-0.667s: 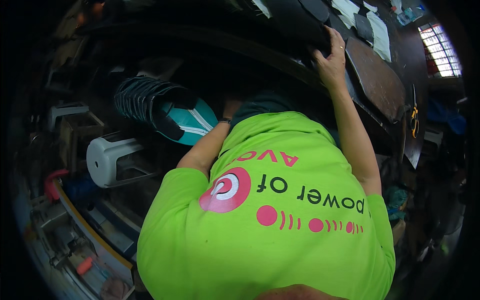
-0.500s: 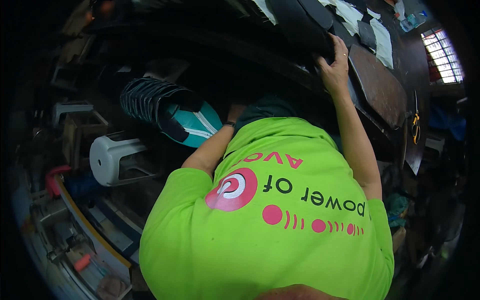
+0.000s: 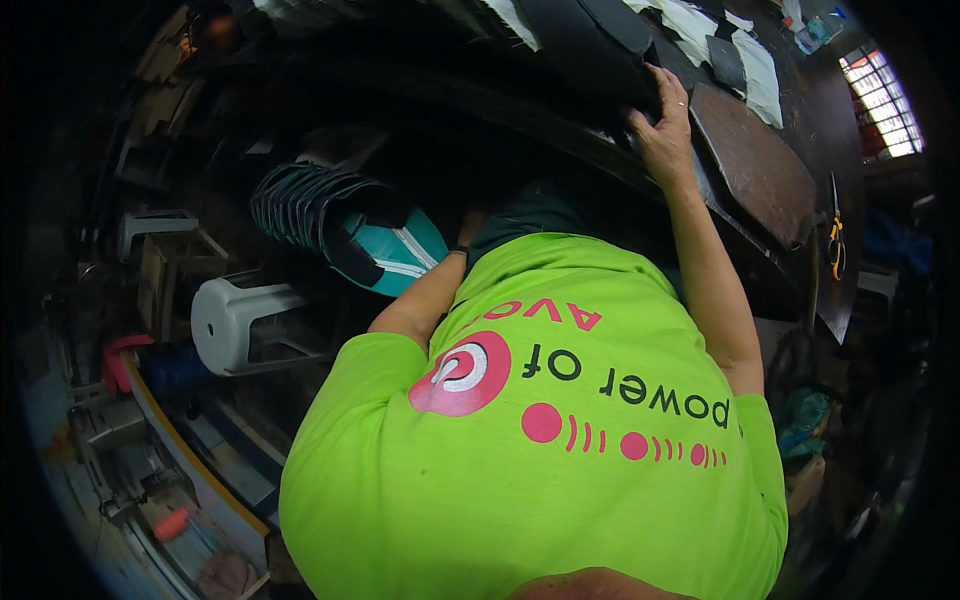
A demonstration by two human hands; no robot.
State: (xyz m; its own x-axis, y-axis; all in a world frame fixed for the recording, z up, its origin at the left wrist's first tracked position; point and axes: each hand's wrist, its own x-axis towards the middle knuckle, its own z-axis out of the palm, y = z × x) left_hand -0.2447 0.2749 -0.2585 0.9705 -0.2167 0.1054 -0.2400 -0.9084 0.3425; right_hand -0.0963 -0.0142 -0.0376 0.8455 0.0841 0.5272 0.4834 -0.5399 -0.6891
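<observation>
While the black material [image 3: 585, 45] lies at the frame's upper centre, layers too dark to count, I judge the step as steadying it: my right hand [image 3: 664, 140] curves against its edge, pinching or not I can't tell. Next calls for a sure hold. My left hand [image 3: 474, 225] is shadowed, its grip unreadable. Outward: one teal stack [image 3: 378, 255], at least two stools [image 3: 216, 328] frame left, one pair of scissors [image 3: 837, 248] frame right.

Touches flat black sheet [image 3: 590, 45] with bare right hand [image 3: 664, 132]; holds shadowed left hand [image 3: 472, 226] near stacked, curved teal-and-black pieces [image 3: 378, 245].
</observation>
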